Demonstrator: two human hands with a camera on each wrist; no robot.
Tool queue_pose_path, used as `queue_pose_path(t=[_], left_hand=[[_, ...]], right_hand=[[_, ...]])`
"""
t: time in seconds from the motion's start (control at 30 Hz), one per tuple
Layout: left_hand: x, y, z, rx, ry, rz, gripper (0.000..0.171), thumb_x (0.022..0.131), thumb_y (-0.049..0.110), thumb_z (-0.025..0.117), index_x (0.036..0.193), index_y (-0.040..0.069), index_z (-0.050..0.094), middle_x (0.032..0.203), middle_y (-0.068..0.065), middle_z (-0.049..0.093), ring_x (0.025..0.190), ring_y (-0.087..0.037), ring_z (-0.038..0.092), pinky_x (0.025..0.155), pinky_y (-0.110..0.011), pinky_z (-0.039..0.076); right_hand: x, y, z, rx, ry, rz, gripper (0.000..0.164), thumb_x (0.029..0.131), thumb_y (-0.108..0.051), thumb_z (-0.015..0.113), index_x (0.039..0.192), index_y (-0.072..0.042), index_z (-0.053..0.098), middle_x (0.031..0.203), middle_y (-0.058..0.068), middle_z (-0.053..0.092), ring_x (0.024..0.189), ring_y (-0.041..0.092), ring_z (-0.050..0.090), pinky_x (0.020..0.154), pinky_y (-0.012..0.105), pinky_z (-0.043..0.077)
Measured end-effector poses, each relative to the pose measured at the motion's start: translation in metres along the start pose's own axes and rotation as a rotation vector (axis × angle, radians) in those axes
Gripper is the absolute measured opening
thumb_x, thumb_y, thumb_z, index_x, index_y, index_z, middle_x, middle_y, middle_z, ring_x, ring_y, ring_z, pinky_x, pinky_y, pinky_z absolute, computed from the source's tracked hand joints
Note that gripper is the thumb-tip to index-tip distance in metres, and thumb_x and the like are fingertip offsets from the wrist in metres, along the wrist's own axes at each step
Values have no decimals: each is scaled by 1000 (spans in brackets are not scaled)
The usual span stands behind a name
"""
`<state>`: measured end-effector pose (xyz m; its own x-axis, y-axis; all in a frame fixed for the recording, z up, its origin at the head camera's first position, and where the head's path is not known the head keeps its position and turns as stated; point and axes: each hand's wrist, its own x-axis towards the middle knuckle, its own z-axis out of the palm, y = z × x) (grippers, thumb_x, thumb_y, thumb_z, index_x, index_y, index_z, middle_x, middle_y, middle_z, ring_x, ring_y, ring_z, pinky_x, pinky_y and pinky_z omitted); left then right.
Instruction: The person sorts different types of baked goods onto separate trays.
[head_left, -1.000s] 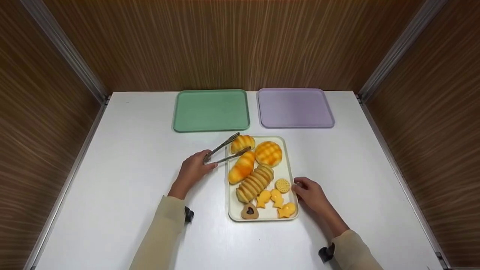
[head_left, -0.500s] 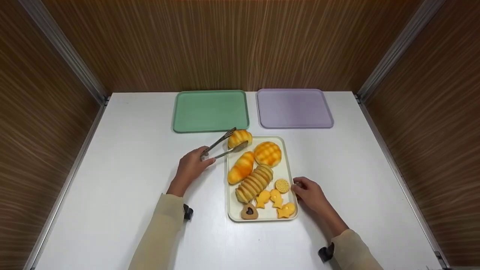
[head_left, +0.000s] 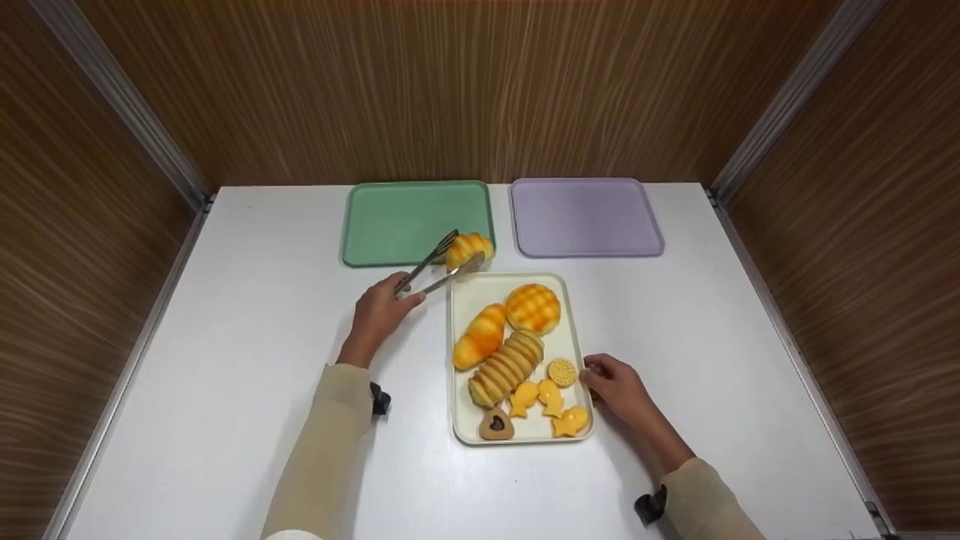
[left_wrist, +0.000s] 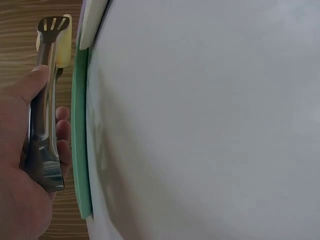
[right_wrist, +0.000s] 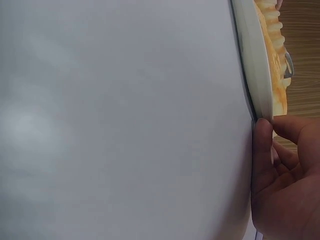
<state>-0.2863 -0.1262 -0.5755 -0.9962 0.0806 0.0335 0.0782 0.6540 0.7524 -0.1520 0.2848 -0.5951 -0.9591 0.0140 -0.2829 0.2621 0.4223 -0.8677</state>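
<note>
My left hand (head_left: 380, 309) grips metal tongs (left_wrist: 44, 115), whose slotted tips pinch a small striped bread roll (head_left: 469, 250). In the head view the roll overlaps the near right corner of the green tray (head_left: 412, 217), just past the far end of the cream tray (head_left: 517, 441). The right hand (head_left: 616, 384) pinches the cream tray's right rim between thumb and fingers, as the right wrist view shows. On that tray lie a round crosshatched bun (head_left: 533, 308), a smooth croissant-shaped roll (head_left: 480, 337) and a long ridged bread (head_left: 508, 367).
Toward the cream tray's near end lie a round biscuit (head_left: 562, 372), several yellow fish-shaped and star-shaped biscuits (head_left: 571, 421) and a triangular one with a dark heart (head_left: 496, 424). A purple tray (head_left: 587, 217) sits right of the green one. Wood-grain panels (head_left: 480, 90) wall the white table.
The left hand has lifted the striped roll off the cream tray with the tongs and carried it away and slightly left, to the green tray's corner. The right hand stays at the rim.
</note>
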Motion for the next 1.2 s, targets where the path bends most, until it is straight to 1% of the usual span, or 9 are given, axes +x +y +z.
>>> queue_pose_path(t=[0.13, 0.33, 0.57, 0.8, 0.9, 1.03, 1.2], left_hand=[[12, 5, 2, -9, 22, -15, 50, 92, 40, 72, 133, 12, 63, 116, -10, 70, 107, -30, 64, 92, -49, 49], [24, 8, 8, -20, 40, -35, 52, 93, 41, 71, 133, 9, 62, 118, -10, 70, 112, -30, 64, 96, -48, 49], [34, 6, 18, -6, 59, -15, 51, 94, 38, 70, 133, 5, 62, 118, -14, 71, 112, -33, 65, 96, -49, 49], [37, 4, 23, 2, 38, -28, 52, 93, 39, 71, 131, 4, 62, 118, -14, 70, 112, -33, 64, 97, -49, 49], [38, 3, 22, 2, 34, -25, 53, 93, 40, 71, 131, 4, 62, 119, -14, 70, 113, -33, 64, 97, -49, 49], [38, 4, 20, 4, 31, -27, 58, 93, 42, 71, 135, 3, 59, 122, -15, 69, 116, -32, 63, 99, -49, 48], [33, 4, 16, 0, 28, -25, 63, 94, 43, 70, 140, 3, 55, 126, -15, 68, 120, -32, 62, 101, -49, 47]], right_hand=[[0, -1, -1, -5, 4, -3, 33, 99, -14, 63, 129, 1, 61, 97, 9, 60, 75, 17, 61, 65, 26, 53], [-1, -1, -1, -15, 11, -9, 33, 98, -13, 63, 128, 1, 61, 93, 8, 58, 73, 17, 60, 64, 25, 52], [-1, 0, 0, -34, 20, -20, 32, 98, -14, 63, 127, 0, 61, 94, 8, 58, 74, 16, 59, 64, 26, 52], [-2, 1, 1, -43, 25, -49, 32, 98, -14, 64, 126, 2, 61, 93, 8, 58, 72, 14, 57, 62, 25, 50], [-3, 1, 1, -44, 26, -47, 31, 98, -13, 63, 125, 2, 62, 93, 8, 58, 72, 15, 57, 62, 25, 50], [-3, 0, 1, -40, 21, -35, 30, 98, -13, 63, 126, 1, 62, 94, 9, 57, 73, 17, 58, 63, 26, 50], [-3, -1, 1, -41, 18, -28, 31, 98, -13, 63, 126, 0, 62, 96, 9, 57, 74, 17, 58, 64, 26, 51]])
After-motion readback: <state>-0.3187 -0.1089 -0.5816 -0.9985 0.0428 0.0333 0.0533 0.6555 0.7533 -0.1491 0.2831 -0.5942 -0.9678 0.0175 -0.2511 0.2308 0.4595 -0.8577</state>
